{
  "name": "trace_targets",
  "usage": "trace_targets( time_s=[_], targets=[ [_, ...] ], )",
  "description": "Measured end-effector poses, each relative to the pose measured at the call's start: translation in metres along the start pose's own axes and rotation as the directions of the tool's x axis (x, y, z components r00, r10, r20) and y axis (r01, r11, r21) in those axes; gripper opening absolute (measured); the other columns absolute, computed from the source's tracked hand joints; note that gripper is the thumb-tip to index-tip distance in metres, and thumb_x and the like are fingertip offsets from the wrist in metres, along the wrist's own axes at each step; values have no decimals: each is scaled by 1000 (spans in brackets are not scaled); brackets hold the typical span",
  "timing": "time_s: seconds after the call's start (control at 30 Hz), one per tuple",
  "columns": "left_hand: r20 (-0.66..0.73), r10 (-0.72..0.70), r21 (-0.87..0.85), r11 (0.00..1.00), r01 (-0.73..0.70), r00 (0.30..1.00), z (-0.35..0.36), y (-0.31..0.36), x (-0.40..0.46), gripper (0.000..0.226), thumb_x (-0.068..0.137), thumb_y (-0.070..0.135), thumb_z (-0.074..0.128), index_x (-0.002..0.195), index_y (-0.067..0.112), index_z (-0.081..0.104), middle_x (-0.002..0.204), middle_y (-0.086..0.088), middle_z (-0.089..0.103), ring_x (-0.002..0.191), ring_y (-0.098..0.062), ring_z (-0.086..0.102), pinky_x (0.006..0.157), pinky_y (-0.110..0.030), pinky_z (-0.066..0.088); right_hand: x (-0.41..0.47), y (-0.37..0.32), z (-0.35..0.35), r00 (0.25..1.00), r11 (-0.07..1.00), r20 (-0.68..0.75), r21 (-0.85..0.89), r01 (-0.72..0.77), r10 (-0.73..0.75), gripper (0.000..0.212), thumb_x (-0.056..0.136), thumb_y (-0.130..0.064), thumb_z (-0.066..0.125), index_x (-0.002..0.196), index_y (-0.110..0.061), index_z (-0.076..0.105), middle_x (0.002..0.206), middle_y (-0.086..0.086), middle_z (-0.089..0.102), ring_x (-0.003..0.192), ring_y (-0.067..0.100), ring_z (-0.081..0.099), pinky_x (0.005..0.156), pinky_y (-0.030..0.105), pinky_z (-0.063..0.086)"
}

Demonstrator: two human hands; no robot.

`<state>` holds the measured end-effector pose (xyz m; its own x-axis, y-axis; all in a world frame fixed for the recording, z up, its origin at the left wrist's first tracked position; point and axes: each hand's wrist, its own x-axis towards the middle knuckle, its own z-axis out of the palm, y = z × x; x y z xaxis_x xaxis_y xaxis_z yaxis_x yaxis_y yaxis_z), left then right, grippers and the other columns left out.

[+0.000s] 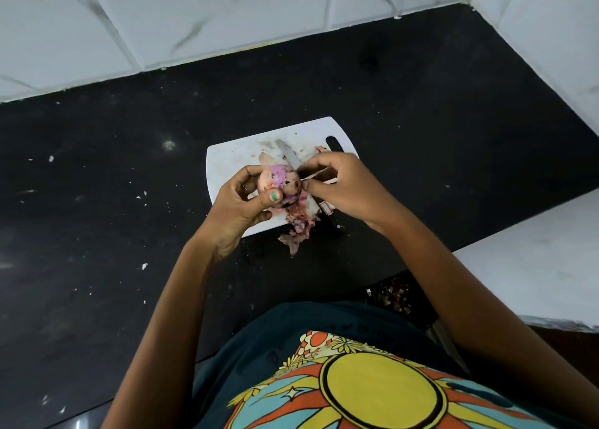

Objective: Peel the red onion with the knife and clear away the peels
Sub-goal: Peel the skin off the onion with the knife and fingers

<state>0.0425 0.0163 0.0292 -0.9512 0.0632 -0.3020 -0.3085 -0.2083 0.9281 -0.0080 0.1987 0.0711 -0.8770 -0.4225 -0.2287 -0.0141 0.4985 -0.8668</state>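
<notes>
Gripping the red onion (pixel 280 185), left-hand fingers (pixel 256 172) curl; right hand (pixel 337 185) pinches a peel strip (pixel 319 173).

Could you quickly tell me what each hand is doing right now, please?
Left hand: grips the red onion.
Right hand: pinches a strip of peel.

The knife (pixel 290 157) shows only a stretch of blade at frame centre; the right hand (pixel 340 185) hides the rest. The left hand (pixel 241 201) covers the red onion's (pixel 281 184) left side. The cutting board's (pixel 233 156) near edge lies under peels (pixel 299 226).
</notes>
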Motion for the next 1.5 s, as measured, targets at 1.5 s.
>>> trace_targets(
  time_s=[1.5],
  targets=[
    [-74,17,71,997,-12,997,14,-5,-9,36,63,30,71,95,24,56,90,6,65,77,-16,63,62,-24,46,-5,-7,6,993,995,-86,-65,77,-82,25,67,-14,78,91,-12,74,80,-7,70,70,3,65,67,19,56]
  ],
)
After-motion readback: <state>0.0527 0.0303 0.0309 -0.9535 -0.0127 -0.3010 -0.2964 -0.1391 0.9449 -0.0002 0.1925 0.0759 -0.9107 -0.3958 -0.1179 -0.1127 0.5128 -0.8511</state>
